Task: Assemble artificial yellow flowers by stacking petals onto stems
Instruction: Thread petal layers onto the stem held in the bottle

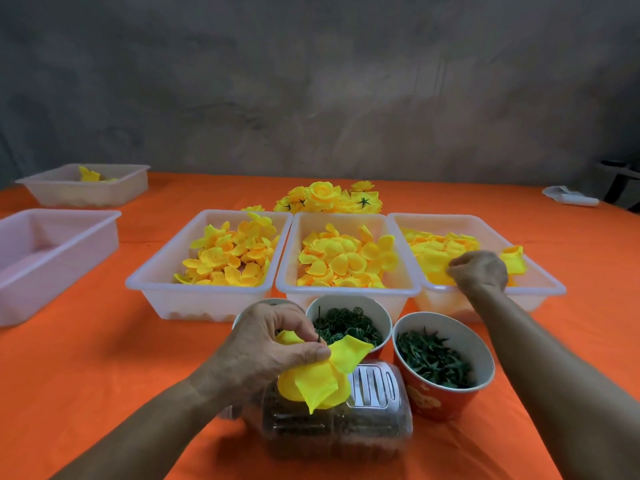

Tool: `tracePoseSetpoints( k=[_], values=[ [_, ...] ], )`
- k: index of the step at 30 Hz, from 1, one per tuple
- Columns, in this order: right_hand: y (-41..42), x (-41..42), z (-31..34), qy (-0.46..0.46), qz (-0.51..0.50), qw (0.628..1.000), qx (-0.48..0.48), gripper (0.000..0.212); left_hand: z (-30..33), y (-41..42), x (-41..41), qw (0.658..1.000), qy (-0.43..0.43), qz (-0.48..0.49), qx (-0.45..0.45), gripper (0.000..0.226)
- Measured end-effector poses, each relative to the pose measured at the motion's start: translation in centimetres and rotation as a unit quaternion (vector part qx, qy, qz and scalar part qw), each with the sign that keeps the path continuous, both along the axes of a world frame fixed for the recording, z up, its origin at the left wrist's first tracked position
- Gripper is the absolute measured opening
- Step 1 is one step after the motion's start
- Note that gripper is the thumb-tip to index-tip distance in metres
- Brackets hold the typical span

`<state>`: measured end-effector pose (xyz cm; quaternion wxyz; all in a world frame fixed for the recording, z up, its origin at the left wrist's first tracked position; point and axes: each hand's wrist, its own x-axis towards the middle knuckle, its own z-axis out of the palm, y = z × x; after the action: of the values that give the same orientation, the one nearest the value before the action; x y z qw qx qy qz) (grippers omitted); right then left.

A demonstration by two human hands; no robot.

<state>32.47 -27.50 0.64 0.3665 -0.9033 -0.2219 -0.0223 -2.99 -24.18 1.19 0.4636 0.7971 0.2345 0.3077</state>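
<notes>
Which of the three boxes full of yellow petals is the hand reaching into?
The rightmost petal box. The right hand is over its petals, fingers curled down into them. The middle box and left box have no hand in them.

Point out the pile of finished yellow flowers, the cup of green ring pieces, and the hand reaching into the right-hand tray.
finished yellow flowers (325, 197), head view, on the big rose atop the pile.
cup of green ring pieces (374, 306), head view, on its far inner wall.
right hand (479, 268), head view, on its back.
</notes>
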Motion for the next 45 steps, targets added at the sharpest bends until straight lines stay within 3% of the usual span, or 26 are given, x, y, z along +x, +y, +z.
tracePoseSetpoints(
  k=[3, 6, 11, 19, 22, 26, 29, 36, 41, 45],
  values=[
    [-0.7, 0.0, 0.7, -0.007, -0.002, 0.991, 0.135, 0.026, 0.0, 0.1, 0.0, 1.0, 0.0, 0.002, 0.002, 0.018],
    [-1.3, 0.3, 1.4, 0.008, -0.009, 0.982, 0.189, 0.039, -0.1, 0.2, 0.0, 1.0, 0.003, -0.001, -0.002, 0.019],
    [-1.8, 1.3, 0.9, 0.008, 0.007, 0.991, 0.137, 0.014, 0.0, -0.1, 0.0, 1.0, 0.01, 0.004, 0.001, 0.025],
    [-1.4, 0.2, 1.6, -0.001, 0.016, 0.985, 0.172, 0.028, 0.2, -0.2, -0.2, 1.0, 0.011, 0.006, 0.013, 0.014],
    [-2.0, -1.0, 3.2, -0.004, 0.016, 0.968, 0.251, 0.019, 0.1, -0.2, -0.2, 1.0, 0.007, 0.006, 0.008, 0.015],
    [-2.9, -3.4, 4.9, 0.126, 0.111, 0.91, 0.38, 0.023, 0.0, -0.1, -0.1, 1.0, 0.012, 0.012, 0.008, 0.017],
    [-3.4, -5.7, 5.8, 0.161, 0.182, 0.892, 0.382, 0.016, -0.1, -0.1, -0.2, 1.0, 0.02, 0.013, 0.005, 0.016],
    [-4.8, -12.7, 4.5, -0.047, 0.349, 0.876, 0.329, 0.018, 0.4, -0.5, -0.3, 1.0, 0.017, 0.01, -0.013, 0.02],
    [-4.7, -15.6, 3.6, -0.239, 0.353, 0.858, 0.285, 0.015, 1.2, -0.4, -1.1, 0.998, 0.033, -0.013, -0.044, 0.017],
    [-4.5, -16.6, 3.6, -0.295, 0.366, 0.828, 0.306, 0.015, 2.6, 0.0, -2.0, 0.996, -0.006, -0.023, -0.09, 0.029]
  ],
)
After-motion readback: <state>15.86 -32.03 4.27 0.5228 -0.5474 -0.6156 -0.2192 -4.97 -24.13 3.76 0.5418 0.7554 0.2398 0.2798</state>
